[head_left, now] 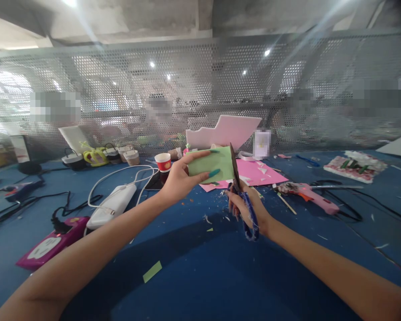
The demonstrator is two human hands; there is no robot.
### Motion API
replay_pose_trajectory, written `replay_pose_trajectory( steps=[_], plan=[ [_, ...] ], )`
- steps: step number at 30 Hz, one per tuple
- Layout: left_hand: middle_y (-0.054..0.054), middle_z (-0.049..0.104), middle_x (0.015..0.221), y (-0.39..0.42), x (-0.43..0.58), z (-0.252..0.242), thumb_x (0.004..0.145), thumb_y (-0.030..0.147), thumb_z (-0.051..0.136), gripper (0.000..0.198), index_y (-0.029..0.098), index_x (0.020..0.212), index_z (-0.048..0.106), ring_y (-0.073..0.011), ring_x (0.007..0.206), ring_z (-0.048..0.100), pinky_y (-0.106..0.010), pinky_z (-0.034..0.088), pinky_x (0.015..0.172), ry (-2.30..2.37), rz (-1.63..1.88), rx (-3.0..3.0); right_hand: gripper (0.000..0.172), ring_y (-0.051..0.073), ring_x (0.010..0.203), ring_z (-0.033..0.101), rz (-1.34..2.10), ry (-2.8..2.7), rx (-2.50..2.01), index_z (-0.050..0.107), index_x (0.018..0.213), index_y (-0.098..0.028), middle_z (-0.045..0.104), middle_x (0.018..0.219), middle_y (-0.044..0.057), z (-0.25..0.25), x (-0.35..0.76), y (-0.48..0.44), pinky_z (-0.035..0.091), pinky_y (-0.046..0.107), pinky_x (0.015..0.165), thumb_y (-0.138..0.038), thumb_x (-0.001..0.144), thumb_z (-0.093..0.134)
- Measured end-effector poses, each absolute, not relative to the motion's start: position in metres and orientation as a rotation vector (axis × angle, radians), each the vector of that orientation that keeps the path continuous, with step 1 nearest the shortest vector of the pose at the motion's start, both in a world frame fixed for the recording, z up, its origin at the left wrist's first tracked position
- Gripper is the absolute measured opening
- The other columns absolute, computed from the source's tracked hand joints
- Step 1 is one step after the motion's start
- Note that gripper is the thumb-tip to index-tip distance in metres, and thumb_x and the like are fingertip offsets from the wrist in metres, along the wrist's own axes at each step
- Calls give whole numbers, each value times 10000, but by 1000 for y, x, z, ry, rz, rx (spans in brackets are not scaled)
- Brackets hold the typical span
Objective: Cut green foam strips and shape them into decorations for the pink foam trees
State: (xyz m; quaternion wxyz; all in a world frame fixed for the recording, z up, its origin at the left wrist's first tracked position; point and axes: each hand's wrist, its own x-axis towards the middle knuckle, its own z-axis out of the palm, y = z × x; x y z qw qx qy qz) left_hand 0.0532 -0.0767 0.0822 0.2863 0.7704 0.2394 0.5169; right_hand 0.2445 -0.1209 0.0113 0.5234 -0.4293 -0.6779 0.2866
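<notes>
A piece of light green paper (207,167) is pinched between the thumb and fingers of my left hand (182,174), raised above the blue table. My right hand (252,207) grips blue-handled scissors (250,218), whose dark blades point up along the paper's right edge. How far the blades are apart cannot be made out. A small cut strip of green paper (152,272) lies on the table below my left hand. Behind my hands lies a bright pink sheet (259,173), partly hidden by the green paper and my right hand.
A pink glue gun (317,199) with its cord lies at right, near a decorated white piece (354,167). At left are a white power bank (115,205), a purple power socket (55,245) and cables. A red paper cup (163,162) and a pale foam board (223,131) stand behind.
</notes>
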Motion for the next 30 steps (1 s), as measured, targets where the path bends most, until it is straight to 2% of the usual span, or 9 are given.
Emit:
replay_pose_trajectory(
  steps=[12, 20, 30],
  plan=[
    [-84, 623, 1166, -79, 57, 82, 673, 242, 735, 524, 199, 1173, 583, -226, 979, 631, -345, 595, 759, 631, 1298, 1833, 168, 89, 373, 470, 705, -1628, -1029, 434, 841, -219, 511, 532, -58, 11, 244, -121, 411, 205, 374, -376, 880, 479],
    [-111, 614, 1185, -86, 60, 90, 624, 165, 761, 569, 168, 1165, 584, -218, 912, 660, -299, 613, 690, 687, 1203, 1532, 153, 74, 344, 447, 776, -1634, -984, 427, 834, -215, 516, 538, -62, 10, 246, -118, 387, 187, 339, -350, 876, 485],
    [-72, 646, 1120, -91, 65, 81, 669, 192, 732, 528, 197, 1174, 580, -222, 964, 639, -395, 590, 791, 657, 1307, 1671, 147, 78, 357, 471, 696, -1611, -1043, 418, 807, -215, 497, 499, -71, 11, 245, -120, 400, 182, 358, -329, 877, 478]
  ],
)
